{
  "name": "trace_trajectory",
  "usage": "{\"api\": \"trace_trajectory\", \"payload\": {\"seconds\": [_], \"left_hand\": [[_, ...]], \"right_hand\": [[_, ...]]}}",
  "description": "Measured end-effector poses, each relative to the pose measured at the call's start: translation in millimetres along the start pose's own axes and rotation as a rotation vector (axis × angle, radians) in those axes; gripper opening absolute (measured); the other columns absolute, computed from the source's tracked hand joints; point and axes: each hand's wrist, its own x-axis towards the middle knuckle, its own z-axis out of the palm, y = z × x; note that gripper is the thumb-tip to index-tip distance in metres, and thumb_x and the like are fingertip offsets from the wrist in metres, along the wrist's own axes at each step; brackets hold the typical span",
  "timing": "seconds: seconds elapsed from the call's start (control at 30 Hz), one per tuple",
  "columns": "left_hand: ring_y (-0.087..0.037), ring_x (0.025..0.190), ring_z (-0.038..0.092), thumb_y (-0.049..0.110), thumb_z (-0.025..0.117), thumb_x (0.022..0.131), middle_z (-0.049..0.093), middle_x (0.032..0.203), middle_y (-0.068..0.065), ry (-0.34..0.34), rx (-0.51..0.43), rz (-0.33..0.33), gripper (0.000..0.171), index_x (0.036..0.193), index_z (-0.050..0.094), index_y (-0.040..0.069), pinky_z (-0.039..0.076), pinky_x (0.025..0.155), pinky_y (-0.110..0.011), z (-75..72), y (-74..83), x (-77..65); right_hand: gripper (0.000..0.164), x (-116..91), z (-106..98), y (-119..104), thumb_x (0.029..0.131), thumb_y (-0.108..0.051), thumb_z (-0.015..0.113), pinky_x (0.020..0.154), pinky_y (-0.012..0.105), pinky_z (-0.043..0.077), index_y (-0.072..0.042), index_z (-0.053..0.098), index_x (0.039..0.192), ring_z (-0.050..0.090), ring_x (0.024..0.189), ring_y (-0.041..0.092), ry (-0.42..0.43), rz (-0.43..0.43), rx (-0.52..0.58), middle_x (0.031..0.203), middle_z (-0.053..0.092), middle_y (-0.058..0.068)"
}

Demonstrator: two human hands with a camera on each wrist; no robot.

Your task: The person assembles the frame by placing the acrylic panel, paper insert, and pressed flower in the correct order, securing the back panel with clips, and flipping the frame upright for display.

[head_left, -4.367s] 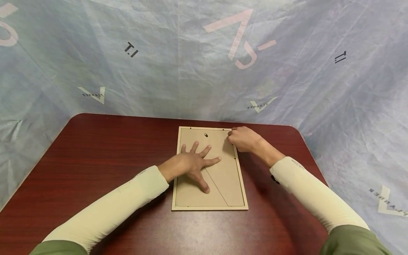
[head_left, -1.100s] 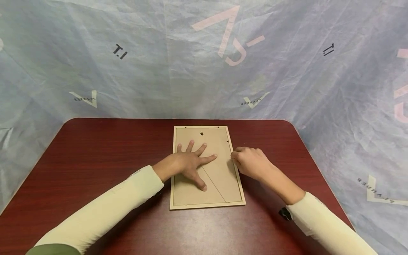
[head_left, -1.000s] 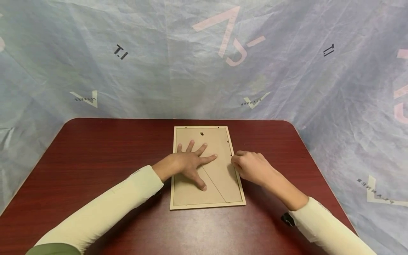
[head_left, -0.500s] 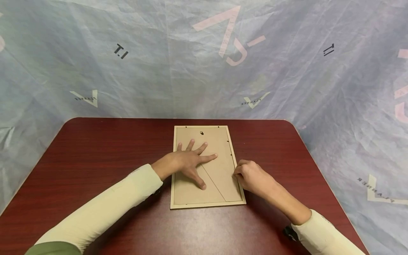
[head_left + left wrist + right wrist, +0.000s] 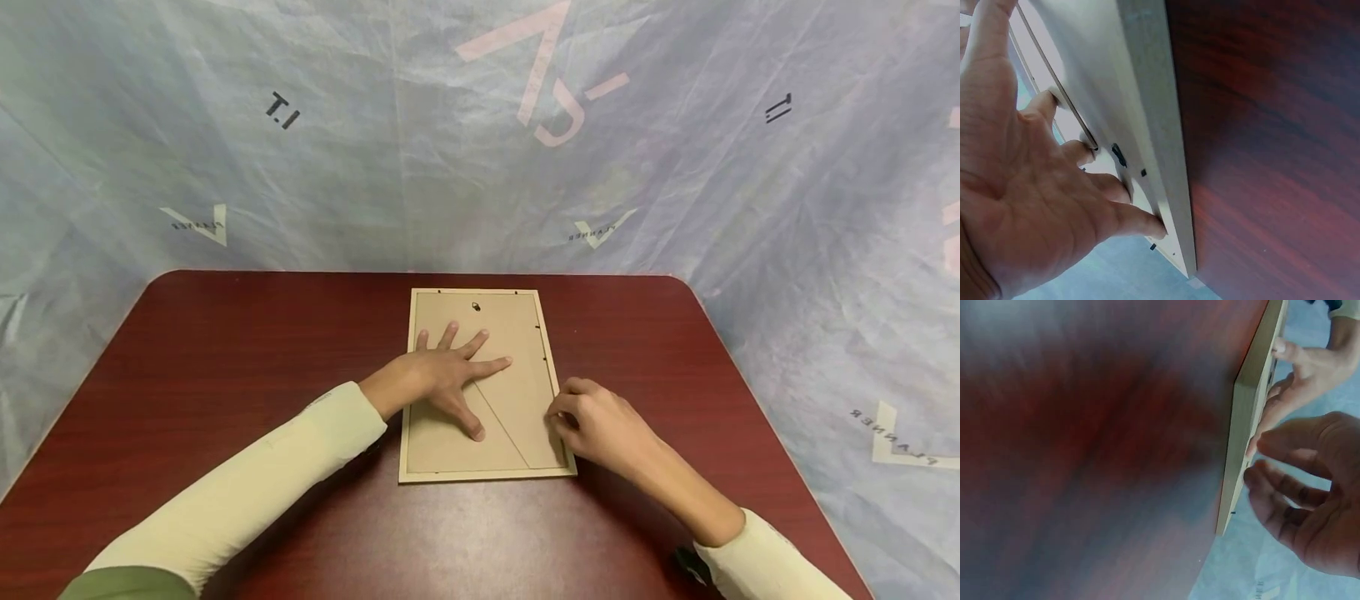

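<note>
A pale wooden picture frame lies back side up on the table, its tan backing board facing me. My left hand rests spread across that board, its fingers straight, as the left wrist view also shows. At the lower part of the frame's right edge is my right hand. Its fingers are loosely bent, and in the right wrist view a gap shows between thumb and fingertips, with nothing seen held there. Small black tabs sit along the frame's inner edge. A dark hanger is near the top.
The dark red table has rounded far corners. Behind and beside it hangs a grey-blue printed sheet. Pale sleeves cover both forearms.
My right hand has come down the frame's right edge from near the top corner, uncovering black tabs there. Lately its thumb and fingers have parted. My left hand has stayed put on the backing.
</note>
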Motion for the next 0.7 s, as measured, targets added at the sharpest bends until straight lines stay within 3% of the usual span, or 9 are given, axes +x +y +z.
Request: {"api": "trace_trajectory", "payload": {"seconds": [0.13, 0.33, 0.7], "left_hand": [[-0.051, 0.174, -0.021, 0.083, 0.088, 0.079, -0.014, 0.192, 0.0, -0.019, 0.0, -0.013, 0.127, 0.178, 0.013, 0.056, -0.006, 0.133, -0.085, -2.6, 1.7, -0.4], [-0.051, 0.173, -0.022, 0.083, 0.087, 0.08, -0.015, 0.192, 0.0, -0.028, 0.003, -0.021, 0.127, 0.178, 0.012, 0.056, -0.006, 0.133, -0.085, -3.7, 2.6, -0.8], [-0.05, 0.174, -0.021, 0.083, 0.087, 0.08, -0.014, 0.192, -0.001, -0.022, 0.018, -0.018, 0.126, 0.178, 0.012, 0.057, -0.005, 0.134, -0.084, -3.2, 1.7, -0.5]], "right_hand": [[0.014, -11, -1, -8, 0.093, -0.009, 0.087, 0.071, 0.028, 0.06, -0.022, 0.086, 0.095, 0.068, 0.083, 0.004, -0.044, -0.016, 0.088, 0.097, 0.075, -0.009], [0.013, -22, 5, -16, 0.094, -0.008, 0.084, 0.071, 0.02, 0.057, -0.021, 0.086, 0.093, 0.065, 0.079, -0.002, -0.095, -0.087, 0.222, 0.095, 0.076, -0.011], [0.018, -27, 9, -20, 0.087, -0.003, 0.086, 0.069, 0.014, 0.054, -0.021, 0.084, 0.088, 0.064, 0.077, -0.001, -0.037, -0.156, 0.159, 0.088, 0.073, -0.01]]}}
